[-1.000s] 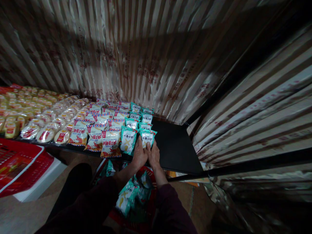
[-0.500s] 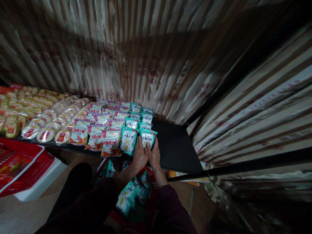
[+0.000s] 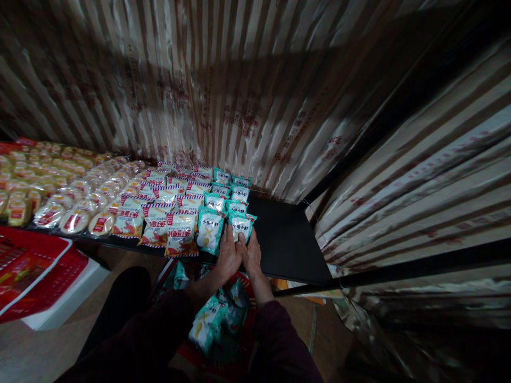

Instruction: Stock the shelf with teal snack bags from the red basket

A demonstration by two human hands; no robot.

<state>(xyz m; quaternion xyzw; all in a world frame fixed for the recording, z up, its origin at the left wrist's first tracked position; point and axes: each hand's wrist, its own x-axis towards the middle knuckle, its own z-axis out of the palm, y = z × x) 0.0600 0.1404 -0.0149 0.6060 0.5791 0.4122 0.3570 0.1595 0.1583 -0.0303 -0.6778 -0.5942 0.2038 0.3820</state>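
Note:
A teal and white snack bag (image 3: 241, 225) stands at the front of the right-hand teal column on the black shelf (image 3: 287, 244). My left hand (image 3: 229, 254) grips its lower left side, and my right hand (image 3: 251, 252) grips its lower right side, the two hands touching in front of it. Just left of it stands another teal bag (image 3: 209, 229), with more teal bags (image 3: 240, 192) in rows behind. Farther left are red, white and blue bags (image 3: 181, 233). The bottom of the gripped bag is hidden by my hands.
Round wrapped cakes (image 3: 75, 220) and yellow packs (image 3: 19, 208) fill the shelf's left part. Below my arms, a red basket holds loose teal bags (image 3: 207, 324). At lower left is a red basket (image 3: 75, 265) on a white box (image 3: 67, 303). Striped sheeting (image 3: 247, 106) hangs behind.

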